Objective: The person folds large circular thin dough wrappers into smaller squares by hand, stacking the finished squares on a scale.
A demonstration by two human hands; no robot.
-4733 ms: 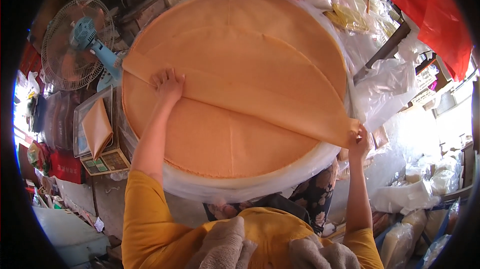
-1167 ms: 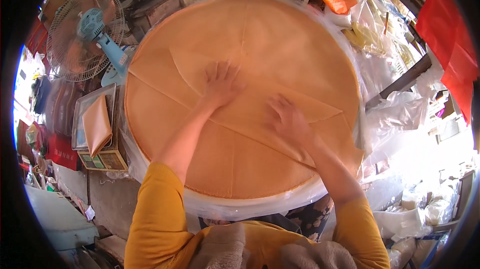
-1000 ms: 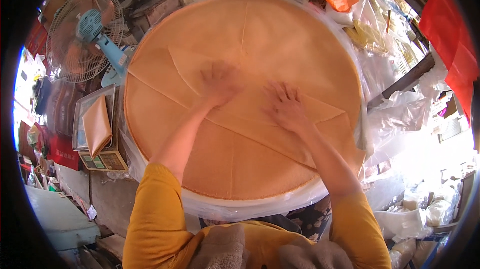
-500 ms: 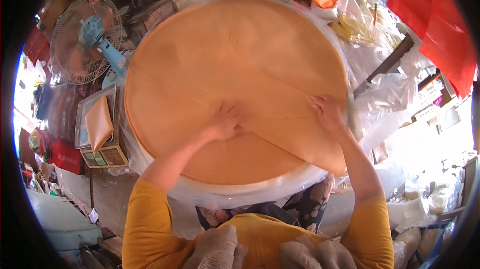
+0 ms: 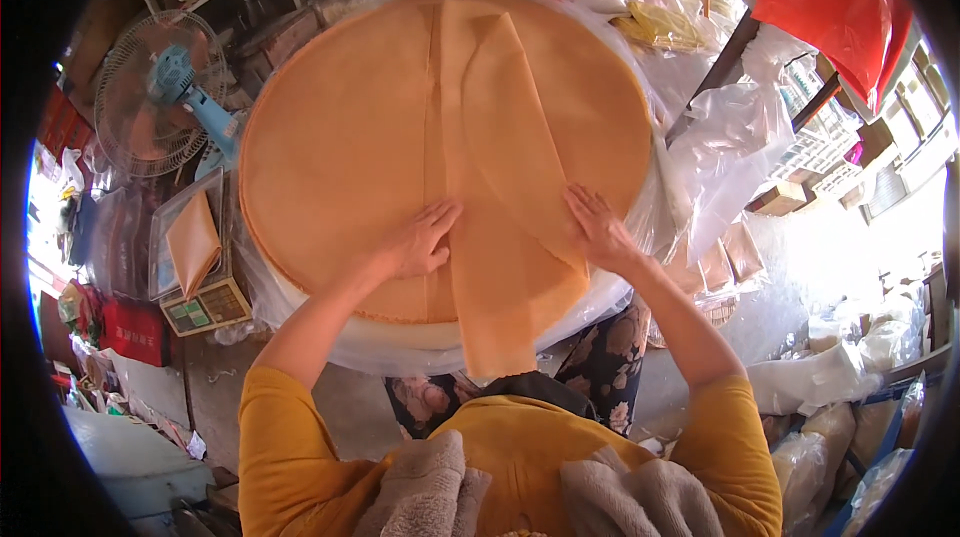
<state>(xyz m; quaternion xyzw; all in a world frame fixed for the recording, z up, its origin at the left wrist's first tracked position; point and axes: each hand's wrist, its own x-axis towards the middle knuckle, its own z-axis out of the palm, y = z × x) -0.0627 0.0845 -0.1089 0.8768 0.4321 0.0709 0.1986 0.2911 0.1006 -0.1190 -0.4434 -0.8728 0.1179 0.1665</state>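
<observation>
A broad round stack of thin orange-brown sheets (image 5: 335,137) lies in front of me. Its top sheet is folded into a long strip (image 5: 490,277), with a further flap (image 5: 515,127) turned over on its right side. The strip's near end overhangs the stack's front edge. My left hand (image 5: 425,242) rests beside the strip's left edge, fingers extended over the sheet. On the other side, my right hand (image 5: 598,229) lies against the flap's right edge with its fingers stretched out; the fingertips press on the sheet.
Clear plastic sheeting (image 5: 400,357) surrounds the stack's base. At left stand a blue fan (image 5: 205,117) and a scale (image 5: 210,312) bearing a metal tray (image 5: 160,262) and a folded brown sheet (image 5: 193,244). Plastic bags (image 5: 730,152) and a red sheet (image 5: 820,7) are at right.
The top sheet, formerly spread wide with a fold toward the right, is now a narrow lengthwise strip. My right hand has come inward and lower; my left hand has shifted slightly left.
</observation>
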